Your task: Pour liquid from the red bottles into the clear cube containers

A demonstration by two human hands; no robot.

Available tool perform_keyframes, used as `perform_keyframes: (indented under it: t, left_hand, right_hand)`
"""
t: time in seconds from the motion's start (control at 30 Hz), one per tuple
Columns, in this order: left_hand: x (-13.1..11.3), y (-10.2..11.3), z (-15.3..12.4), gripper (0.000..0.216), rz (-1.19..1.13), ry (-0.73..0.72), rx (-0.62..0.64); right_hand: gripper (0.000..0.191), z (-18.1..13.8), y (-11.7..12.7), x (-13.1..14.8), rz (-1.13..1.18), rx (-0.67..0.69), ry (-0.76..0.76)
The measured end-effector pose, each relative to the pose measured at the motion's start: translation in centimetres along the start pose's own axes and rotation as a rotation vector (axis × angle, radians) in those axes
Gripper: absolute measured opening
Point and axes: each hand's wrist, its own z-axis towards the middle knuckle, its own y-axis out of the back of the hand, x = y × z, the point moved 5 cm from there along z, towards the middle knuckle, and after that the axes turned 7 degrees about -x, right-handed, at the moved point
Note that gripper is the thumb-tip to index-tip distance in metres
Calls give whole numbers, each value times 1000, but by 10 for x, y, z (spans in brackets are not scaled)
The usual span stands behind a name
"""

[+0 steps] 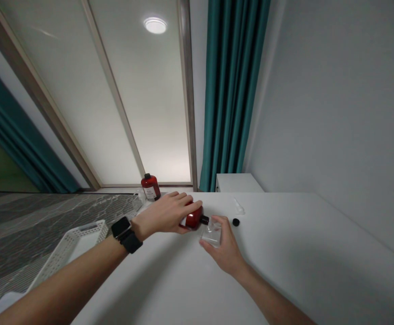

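My left hand [173, 212], with a black watch on its wrist, is wrapped round a red bottle [194, 219]. The bottle is tipped over to the right, its dark neck pointing at a small clear container [211, 237]. Between thumb and fingers, my right hand [229, 253] grips that container just above the white table. Neck and container's mouth are close together; whether they touch I cannot tell. A small black cap [236, 222] lies right of my right fingers. Behind it rests a clear plastic piece [239, 206], too faint to name.
Another red bottle [150, 187] with a black top and white label stands at the table's far left, beside a clear object [138, 199]. A white perforated basket [56, 257] sits left of my forearm. Beyond the table [285, 271] are a white cabinet [239, 183] and a teal curtain [235, 99].
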Motion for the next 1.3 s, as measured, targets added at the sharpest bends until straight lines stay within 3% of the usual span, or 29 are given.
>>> perform_keyframes:
  t: [0.27, 0.97, 1.3]
  left_hand:
    - [1, -2, 0, 55, -11, -9, -16]
    - [1, 1, 0, 54, -17, -19, -21]
    - [0, 2, 2, 53, 12, -23, -2]
  right_hand:
    - [79, -2, -1, -5, -11, 2, -58]
    - [86, -3, 0, -7, -19, -23, -47]
    - [79, -4, 0, -7, -11, -27, -58]
